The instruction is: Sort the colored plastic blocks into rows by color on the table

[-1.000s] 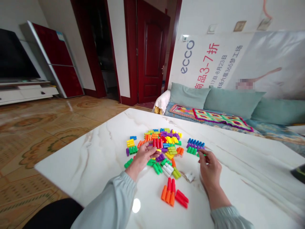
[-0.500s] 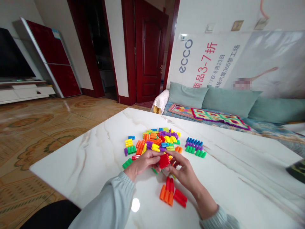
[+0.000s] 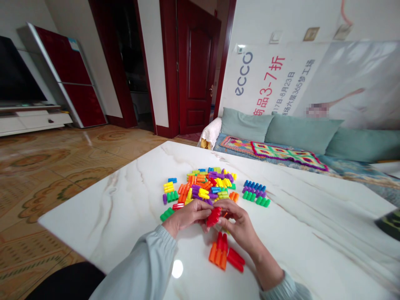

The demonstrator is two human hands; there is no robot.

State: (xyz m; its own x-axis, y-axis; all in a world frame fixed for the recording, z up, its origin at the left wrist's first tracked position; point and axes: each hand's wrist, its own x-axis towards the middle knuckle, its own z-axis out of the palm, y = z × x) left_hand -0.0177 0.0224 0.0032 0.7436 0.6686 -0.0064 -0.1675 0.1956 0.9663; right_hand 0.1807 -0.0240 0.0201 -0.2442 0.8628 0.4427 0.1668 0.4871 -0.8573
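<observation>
Between my two hands is a red plastic building block [image 3: 213, 217], held above the table. My left hand [image 3: 191, 214] pinches it from the left with thumb and fingers. From the right, my right hand [image 3: 235, 216] grips the same block, its fingers curled round the edge. Something orange shows by the right fingers, partly hidden. Just below lie joined orange and red blocks [image 3: 219, 251], with a red block [image 3: 236, 260] against their right side. Beyond my hands spreads a loose pile of coloured blocks [image 3: 200, 189], its near part hidden by my fingers.
Rows of blue, purple and green blocks [image 3: 255, 192] lie right of the pile. A green block [image 3: 167, 214] sits left of my left hand. All rest on a white marbled table [image 3: 131, 200]. A sofa [image 3: 312, 158] stands behind the table's far edge.
The red block has turned and tilted between my fingers and sits slightly lower and to the left. Both hands keep hold of it; the blocks on the table look unchanged.
</observation>
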